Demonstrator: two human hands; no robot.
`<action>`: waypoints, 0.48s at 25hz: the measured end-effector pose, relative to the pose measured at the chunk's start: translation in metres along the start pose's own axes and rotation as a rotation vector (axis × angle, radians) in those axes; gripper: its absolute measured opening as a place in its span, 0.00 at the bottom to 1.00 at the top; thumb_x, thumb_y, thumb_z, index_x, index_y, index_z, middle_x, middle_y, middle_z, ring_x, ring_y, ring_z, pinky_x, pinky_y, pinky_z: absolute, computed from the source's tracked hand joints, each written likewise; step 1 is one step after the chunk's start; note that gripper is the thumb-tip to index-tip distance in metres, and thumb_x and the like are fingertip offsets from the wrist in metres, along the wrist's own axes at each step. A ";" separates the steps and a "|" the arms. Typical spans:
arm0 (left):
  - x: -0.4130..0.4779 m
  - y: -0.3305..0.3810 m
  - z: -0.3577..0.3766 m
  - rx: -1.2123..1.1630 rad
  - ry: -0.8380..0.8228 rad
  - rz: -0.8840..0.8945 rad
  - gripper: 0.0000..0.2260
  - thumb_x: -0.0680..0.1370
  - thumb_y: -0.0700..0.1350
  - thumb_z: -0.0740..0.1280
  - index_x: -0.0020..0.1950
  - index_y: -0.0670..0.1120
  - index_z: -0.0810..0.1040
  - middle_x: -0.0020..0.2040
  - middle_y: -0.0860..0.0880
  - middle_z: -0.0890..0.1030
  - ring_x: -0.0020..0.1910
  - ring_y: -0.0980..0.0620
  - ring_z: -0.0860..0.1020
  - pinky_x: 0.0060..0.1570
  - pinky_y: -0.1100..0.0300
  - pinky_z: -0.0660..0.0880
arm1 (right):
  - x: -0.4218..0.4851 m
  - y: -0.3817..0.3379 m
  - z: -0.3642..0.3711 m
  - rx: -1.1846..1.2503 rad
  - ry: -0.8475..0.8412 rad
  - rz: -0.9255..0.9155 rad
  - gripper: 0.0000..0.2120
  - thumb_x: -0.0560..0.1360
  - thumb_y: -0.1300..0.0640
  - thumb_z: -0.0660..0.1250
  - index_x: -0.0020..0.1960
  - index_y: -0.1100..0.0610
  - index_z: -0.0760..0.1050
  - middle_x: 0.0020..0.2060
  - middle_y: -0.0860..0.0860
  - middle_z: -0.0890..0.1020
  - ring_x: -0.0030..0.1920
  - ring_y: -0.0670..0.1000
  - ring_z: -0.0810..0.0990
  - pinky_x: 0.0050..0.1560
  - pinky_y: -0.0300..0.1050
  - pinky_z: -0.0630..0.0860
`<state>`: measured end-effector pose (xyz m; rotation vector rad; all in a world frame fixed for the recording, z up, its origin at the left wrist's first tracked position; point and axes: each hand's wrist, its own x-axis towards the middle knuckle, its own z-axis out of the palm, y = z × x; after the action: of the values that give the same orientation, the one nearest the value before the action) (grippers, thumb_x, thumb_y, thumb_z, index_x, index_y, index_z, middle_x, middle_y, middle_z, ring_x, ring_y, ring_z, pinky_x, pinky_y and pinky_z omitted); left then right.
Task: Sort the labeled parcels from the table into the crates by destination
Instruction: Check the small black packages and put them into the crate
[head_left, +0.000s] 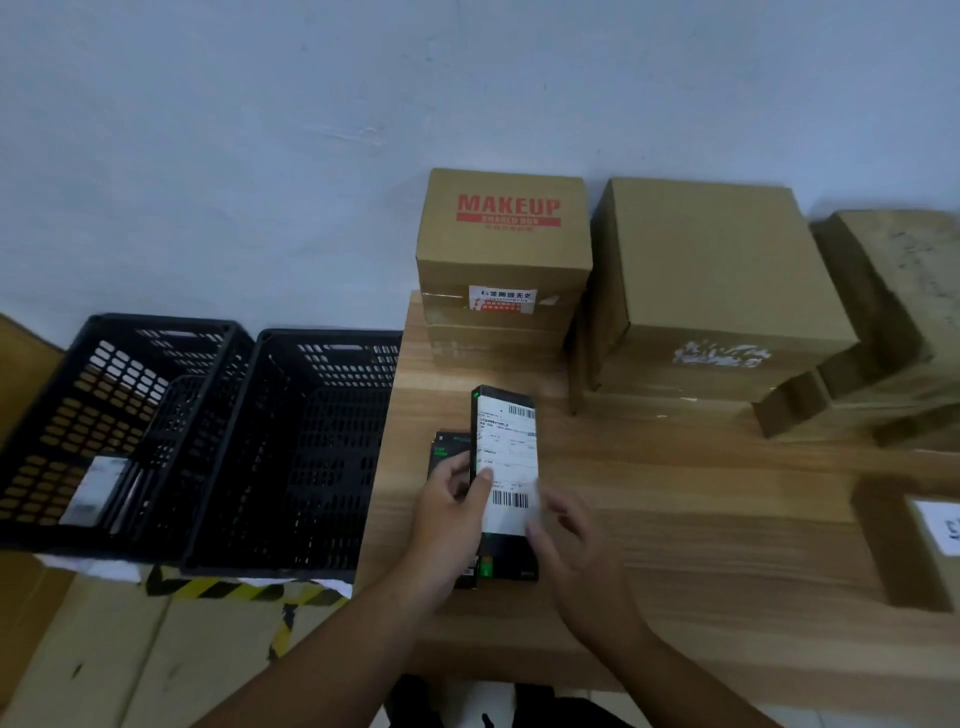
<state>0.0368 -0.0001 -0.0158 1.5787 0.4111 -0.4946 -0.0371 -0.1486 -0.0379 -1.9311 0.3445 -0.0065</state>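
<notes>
View from above, looking down at a wooden table (701, 525) on the right and two black slotted crates on the left, side by side and touching.

The left crate (67, 395) holds one parcel (92, 491) with a pale label, lying against its near left wall. The right crate (291, 457) sits just beside the table's left edge, and its inside shows only dark slotted walls.

Over the left part of the table, the left hand (449, 517) grips a long black box (501, 410) from its left side, with the thumb pressed on the white shipping label (511, 457) that covers most of its top. The label shows barcodes and small print too fine to read. A second box (445, 449), also black, lies on the table just left of the held one, partly hidden by the hand.

The right hand (569, 545) is blurred at the box's right edge, fingers loose and spread, gripping nothing. Whether it touches the box cannot be told.

At the back of the table, a MAKEUP box (504, 234) tops a stack of cardboard. A plain box (717, 280) stands to its right, then a worn box (904, 291). Another carton (893, 551) with a white label sits at the table's right edge.
</notes>
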 end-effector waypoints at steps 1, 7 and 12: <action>-0.003 0.001 -0.002 -0.017 0.012 0.006 0.13 0.82 0.49 0.67 0.66 0.52 0.75 0.52 0.54 0.86 0.47 0.55 0.85 0.45 0.53 0.84 | 0.003 0.001 -0.005 0.103 -0.006 0.123 0.20 0.78 0.53 0.72 0.67 0.42 0.74 0.61 0.40 0.79 0.62 0.43 0.78 0.60 0.42 0.78; -0.026 -0.010 -0.010 -0.121 0.123 0.013 0.11 0.81 0.51 0.67 0.63 0.52 0.77 0.49 0.55 0.87 0.47 0.54 0.86 0.42 0.56 0.83 | 0.017 0.004 -0.015 0.476 -0.246 0.274 0.18 0.77 0.63 0.72 0.66 0.54 0.79 0.54 0.49 0.87 0.55 0.50 0.86 0.51 0.47 0.84; -0.058 -0.036 -0.070 0.024 0.378 0.083 0.09 0.81 0.57 0.64 0.58 0.58 0.78 0.53 0.57 0.84 0.51 0.58 0.83 0.51 0.55 0.80 | 0.027 -0.016 0.009 0.403 -0.404 0.175 0.18 0.77 0.63 0.72 0.65 0.51 0.80 0.53 0.46 0.87 0.54 0.49 0.87 0.49 0.45 0.84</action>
<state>-0.0272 0.0742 -0.0119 1.7081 0.6242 -0.1348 -0.0062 -0.1413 -0.0308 -1.4561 0.2177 0.3953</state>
